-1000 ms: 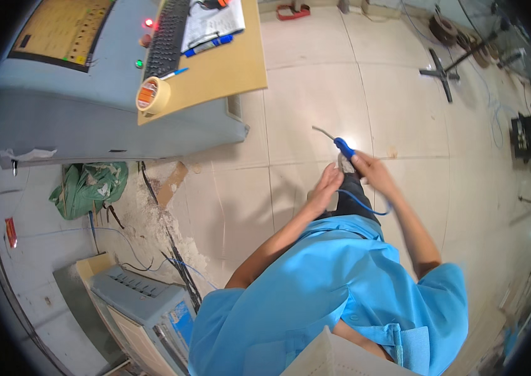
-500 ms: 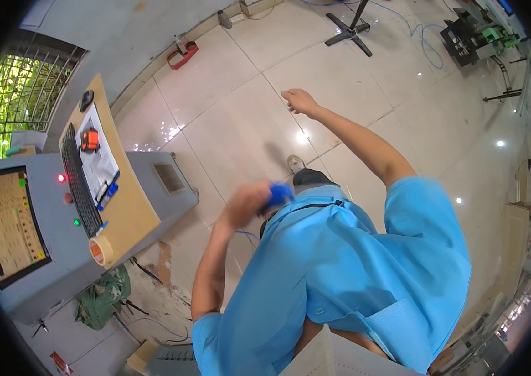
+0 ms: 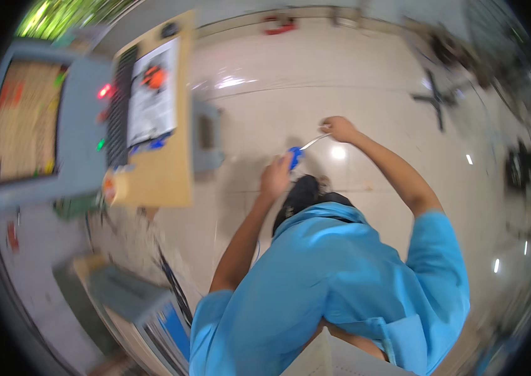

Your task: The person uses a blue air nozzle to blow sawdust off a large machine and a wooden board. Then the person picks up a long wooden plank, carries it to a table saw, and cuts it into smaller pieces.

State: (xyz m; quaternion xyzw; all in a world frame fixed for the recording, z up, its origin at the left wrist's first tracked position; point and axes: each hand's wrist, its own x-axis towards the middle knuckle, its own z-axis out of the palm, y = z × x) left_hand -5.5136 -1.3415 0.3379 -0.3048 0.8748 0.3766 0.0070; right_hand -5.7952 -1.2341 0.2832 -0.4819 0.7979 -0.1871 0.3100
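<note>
My left hand (image 3: 274,177) is closed round a blue tape measure (image 3: 295,158) in front of my waist. A short pale blade (image 3: 314,142) sticks out of it, slanting up to the right. Pinched at the far end of that blade are the fingers of my right hand (image 3: 341,130). Motion blur hides the finer detail of both grips.
To the left stands a grey console with a screen (image 3: 27,122) and lit buttons. Its wooden shelf (image 3: 175,182) bears a keyboard (image 3: 121,106), papers, an orange device (image 3: 154,76) and a tape roll (image 3: 110,188). A black stand foot (image 3: 434,100) is at right.
My view has turned, so the console sits higher and the stand farther right. My hands have come closer together, and the right now pinches the blade drawn from the tape measure.
</note>
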